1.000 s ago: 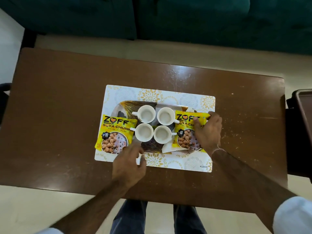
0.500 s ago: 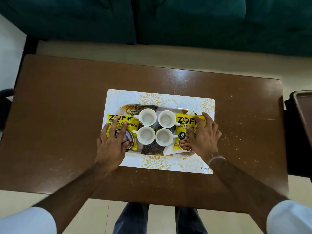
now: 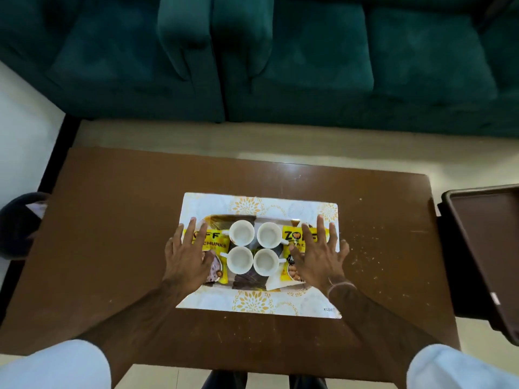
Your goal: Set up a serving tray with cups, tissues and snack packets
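Note:
A patterned serving tray [image 3: 248, 283] lies on a white floral placemat [image 3: 252, 303] in the middle of the brown table [image 3: 112, 220]. Several white cups [image 3: 241, 233] stand in a tight cluster at the tray's centre. A yellow snack packet [image 3: 217, 240] lies on the tray's left side under my left hand [image 3: 186, 255], whose fingers are spread flat on it. Another yellow snack packet [image 3: 289, 238] lies on the right side under my right hand [image 3: 318, 258], also flat with fingers apart. A white tissue [image 3: 273, 283] peeks out below the right packet.
A dark green sofa [image 3: 252, 66] stands beyond the table's far edge. A dark brown tray or side table [image 3: 483, 248] juts in at the right. A dark round object [image 3: 19, 223] sits off the table's left edge. Crumbs speckle the table's right part.
The left packet was slid from the placemat onto the tray's left side. Both hands now rest flat with spread fingers on the two packets. The camera tilted up, showing more sofa.

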Available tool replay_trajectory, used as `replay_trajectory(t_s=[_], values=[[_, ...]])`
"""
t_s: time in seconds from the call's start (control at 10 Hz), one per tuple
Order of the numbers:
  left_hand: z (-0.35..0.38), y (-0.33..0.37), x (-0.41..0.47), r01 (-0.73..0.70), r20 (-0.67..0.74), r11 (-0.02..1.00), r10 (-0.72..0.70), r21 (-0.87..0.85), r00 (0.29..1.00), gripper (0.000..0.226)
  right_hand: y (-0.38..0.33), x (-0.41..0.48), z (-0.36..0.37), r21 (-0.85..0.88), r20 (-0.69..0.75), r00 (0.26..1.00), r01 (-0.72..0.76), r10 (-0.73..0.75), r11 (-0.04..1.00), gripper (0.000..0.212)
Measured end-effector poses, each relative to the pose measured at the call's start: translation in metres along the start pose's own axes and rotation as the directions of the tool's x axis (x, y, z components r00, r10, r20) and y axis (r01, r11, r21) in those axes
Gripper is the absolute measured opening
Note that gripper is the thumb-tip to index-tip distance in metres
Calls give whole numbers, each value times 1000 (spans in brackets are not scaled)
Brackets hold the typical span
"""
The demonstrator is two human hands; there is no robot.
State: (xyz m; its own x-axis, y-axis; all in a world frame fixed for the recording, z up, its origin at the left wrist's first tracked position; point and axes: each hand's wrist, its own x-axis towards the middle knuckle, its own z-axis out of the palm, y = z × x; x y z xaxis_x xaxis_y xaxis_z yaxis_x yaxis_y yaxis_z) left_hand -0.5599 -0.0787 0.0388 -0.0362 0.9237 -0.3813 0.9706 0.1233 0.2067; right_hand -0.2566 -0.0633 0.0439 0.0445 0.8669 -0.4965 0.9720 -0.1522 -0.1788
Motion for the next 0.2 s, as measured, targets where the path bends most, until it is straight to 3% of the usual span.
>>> replay_trajectory(t_s=[0.2], values=[[-86,39,20,-73,-31,996,71,-49,997,78,-40,-3,-90,184,-69,994,94,-83,978,70]])
